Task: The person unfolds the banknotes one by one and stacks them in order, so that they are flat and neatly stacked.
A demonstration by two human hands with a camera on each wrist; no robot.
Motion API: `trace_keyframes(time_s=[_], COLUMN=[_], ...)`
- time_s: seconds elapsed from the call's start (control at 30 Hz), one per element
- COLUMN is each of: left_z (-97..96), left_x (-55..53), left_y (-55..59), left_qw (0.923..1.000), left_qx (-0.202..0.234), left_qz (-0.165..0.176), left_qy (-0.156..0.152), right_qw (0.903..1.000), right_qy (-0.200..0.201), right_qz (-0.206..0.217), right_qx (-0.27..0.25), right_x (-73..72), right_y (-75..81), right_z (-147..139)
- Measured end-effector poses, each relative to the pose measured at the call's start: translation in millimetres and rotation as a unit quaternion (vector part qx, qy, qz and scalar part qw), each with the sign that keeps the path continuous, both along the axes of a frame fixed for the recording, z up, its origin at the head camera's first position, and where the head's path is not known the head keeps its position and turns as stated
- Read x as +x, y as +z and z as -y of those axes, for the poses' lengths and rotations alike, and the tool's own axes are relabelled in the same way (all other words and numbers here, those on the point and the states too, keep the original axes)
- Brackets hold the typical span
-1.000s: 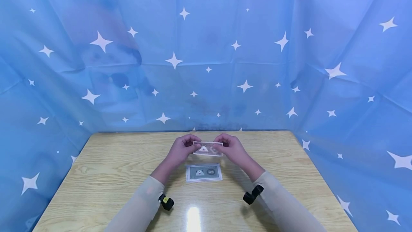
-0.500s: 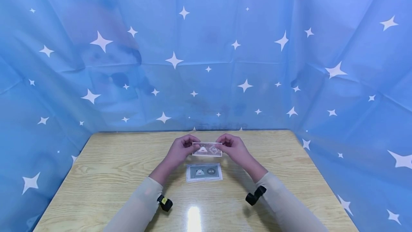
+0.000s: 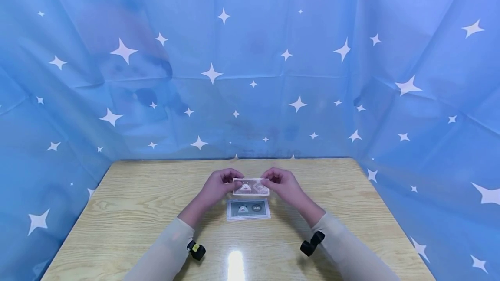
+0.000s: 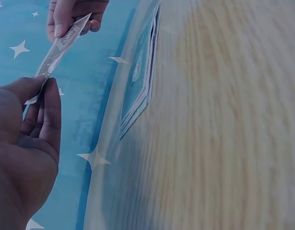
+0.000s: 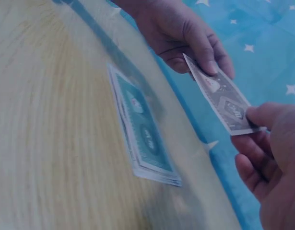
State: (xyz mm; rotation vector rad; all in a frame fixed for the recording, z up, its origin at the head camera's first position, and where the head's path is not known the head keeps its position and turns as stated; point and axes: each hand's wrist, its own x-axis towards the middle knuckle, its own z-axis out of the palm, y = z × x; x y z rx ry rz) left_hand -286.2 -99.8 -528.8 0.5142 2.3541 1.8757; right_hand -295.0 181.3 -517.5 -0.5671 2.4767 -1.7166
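Observation:
Between my two hands a pinkish-brown play banknote [image 3: 251, 189] with a white cartoon figure is held up above the table. My left hand [image 3: 219, 185] pinches its left end between thumb and fingers. At the other end, my right hand [image 3: 284, 185] pinches it the same way. Just nearer to me, a small stack of play banknotes [image 3: 248, 210] lies flat, a grey-green one on top. Both wrist views show the lifted banknote [image 5: 223, 101] apart from the stack [image 5: 142, 129], whose edges are slightly uneven.
The light wood table [image 3: 148, 216] carries the stack near its middle. A blue cloth with white stars [image 3: 250, 64] hangs behind the table's far edge and along its sides. Small black cameras [image 3: 196, 250] sit on both wrists.
Both hands have come slightly nearer to me and toward the stack with the pinkish-brown banknote. The right thumb has slid outward to the banknote's right end. The stack lies where it was.

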Motion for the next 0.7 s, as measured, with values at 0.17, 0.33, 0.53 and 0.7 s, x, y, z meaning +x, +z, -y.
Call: trace_keyframes(time_s=[0.17, 0.33, 0.53, 0.7], left_z=[2.7, 4.1, 5.9, 7.9], left_x=[4.6, 9.0, 13.9, 17.1], left_y=[-2.6, -7.1, -9.1, -10.9], left_qw=[0.9989, 0.9966, 0.9946, 0.9927], left_qx=[-0.045, -0.077, -0.092, -0.104], left_qz=[0.003, -0.003, -0.005, 0.000], left_qy=[-0.014, -0.030, -0.047, -0.059], right_qw=[0.9998, 0.9990, 0.9981, 0.9977], right_qy=[0.005, 0.007, 0.009, 0.019], right_qz=[0.006, 0.006, 0.010, 0.009], right_qx=[0.019, 0.043, 0.060, 0.065], right_x=[7.8, 14.4, 19.6, 23.2], right_y=[-2.9, -6.0, -11.8, -15.5], right_z=[1, 1, 1, 1])
